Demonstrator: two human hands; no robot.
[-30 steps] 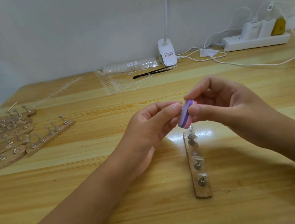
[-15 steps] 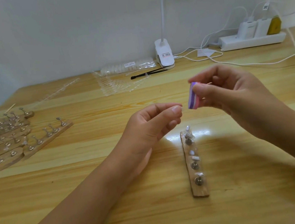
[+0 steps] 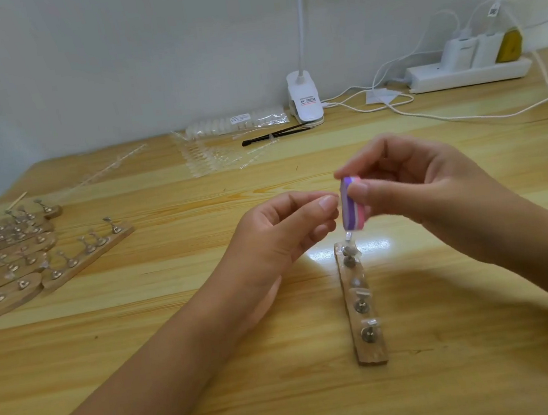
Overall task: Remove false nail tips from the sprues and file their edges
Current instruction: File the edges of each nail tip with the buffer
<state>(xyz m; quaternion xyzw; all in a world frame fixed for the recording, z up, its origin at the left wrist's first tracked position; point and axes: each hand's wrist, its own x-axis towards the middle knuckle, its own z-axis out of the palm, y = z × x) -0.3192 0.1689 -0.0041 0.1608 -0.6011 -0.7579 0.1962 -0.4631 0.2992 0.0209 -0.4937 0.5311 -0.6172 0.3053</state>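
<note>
Lowered again over the wooden stand strip (image 3: 368,344), my right hand (image 3: 436,194) pinches the purple-and-pink buffer block (image 3: 352,209) between thumb and forefinger, against the closed fingertips of my left hand (image 3: 282,230); what they pinch is too small to tell. Nail-tip sprues (image 3: 218,159) lie well beyond.

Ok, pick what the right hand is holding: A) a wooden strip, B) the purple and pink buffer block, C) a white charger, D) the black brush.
B: the right hand pinches the purple and pink buffer block, while the wooden strip lies on the table.
</note>
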